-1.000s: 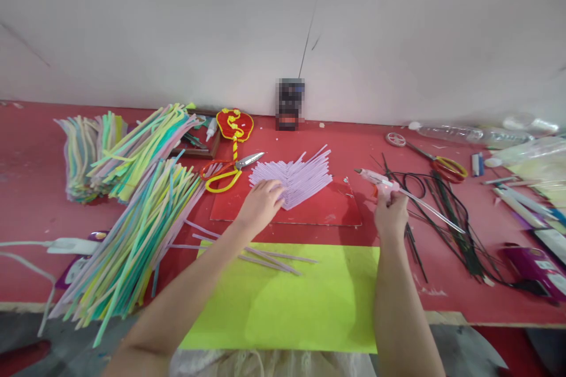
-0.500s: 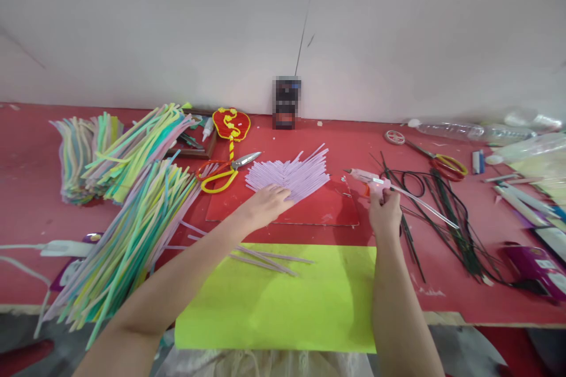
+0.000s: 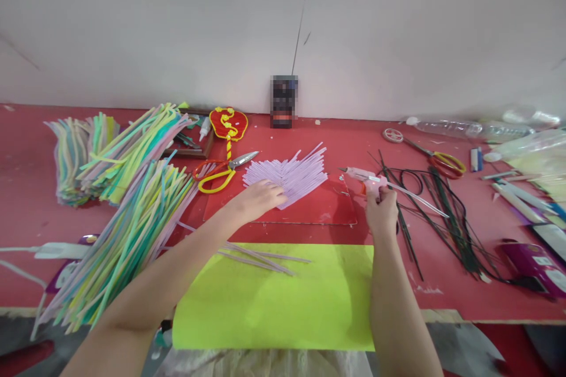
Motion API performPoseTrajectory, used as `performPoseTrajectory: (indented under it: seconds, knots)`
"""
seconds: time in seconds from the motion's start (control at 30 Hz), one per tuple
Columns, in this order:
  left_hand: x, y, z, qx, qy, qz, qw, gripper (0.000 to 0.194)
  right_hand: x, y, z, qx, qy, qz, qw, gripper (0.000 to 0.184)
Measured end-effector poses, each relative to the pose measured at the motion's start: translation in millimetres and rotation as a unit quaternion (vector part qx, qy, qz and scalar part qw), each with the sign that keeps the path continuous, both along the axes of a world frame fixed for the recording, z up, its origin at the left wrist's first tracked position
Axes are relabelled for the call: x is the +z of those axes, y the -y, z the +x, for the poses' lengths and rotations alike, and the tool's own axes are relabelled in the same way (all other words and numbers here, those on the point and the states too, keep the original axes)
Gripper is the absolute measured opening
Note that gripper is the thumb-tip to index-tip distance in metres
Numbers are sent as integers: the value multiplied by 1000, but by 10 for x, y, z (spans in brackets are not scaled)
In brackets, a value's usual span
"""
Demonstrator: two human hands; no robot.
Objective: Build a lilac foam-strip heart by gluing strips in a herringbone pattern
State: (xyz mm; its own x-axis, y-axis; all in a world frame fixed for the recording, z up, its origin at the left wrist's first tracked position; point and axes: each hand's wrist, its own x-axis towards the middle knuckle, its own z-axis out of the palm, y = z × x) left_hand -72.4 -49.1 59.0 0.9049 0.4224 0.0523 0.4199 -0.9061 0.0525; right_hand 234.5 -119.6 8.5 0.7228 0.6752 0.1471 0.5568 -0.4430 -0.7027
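Observation:
My left hand (image 3: 255,201) lies on the lower left part of a heart-shaped fan of lilac strips (image 3: 295,175), fingers together and pressing it down. The fan rests on a red board (image 3: 318,209). My right hand (image 3: 381,211) is closed round the grip of a pale pink glue gun (image 3: 366,177), whose nozzle points left toward the fan's right edge, a short gap away. A clear glue stick sticks out of the gun's back to the right.
A yellow-green sheet (image 3: 283,297) lies at the table's near edge with loose lilac strips (image 3: 260,258) on it. Piles of pastel strips (image 3: 128,212) fill the left. Yellow-handled scissors (image 3: 219,172), dark wires (image 3: 442,212) and a second pair of scissors (image 3: 437,159) lie around.
My right hand has carried the glue gun a little left, toward the fan. My left hand has slid slightly along the fan's lower left edge.

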Motion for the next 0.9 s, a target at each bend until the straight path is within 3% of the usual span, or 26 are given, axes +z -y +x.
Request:
performPoseTrajectory:
  seconds: [0.17,0.43,0.6,0.73,0.9]
  knots:
    - [-26,-11,-5,5,-35,18,999,26,-14,1,4,5,0,3,1000,56]
    - [-188,-39,-21,-5,5,28,1000,26,-26,-22,-54,10,-7,15,1000,53]
    - [-326,43,-76,34,64,38,997,35,44,-15,-213,58,17,39,997,52]
    - [-378,154,-146,75,98,28,992,27,113,19,-386,93,42,43,994,53]
    - [-392,332,-266,117,81,1,990,45,206,148,-680,114,51,-19,992,64]
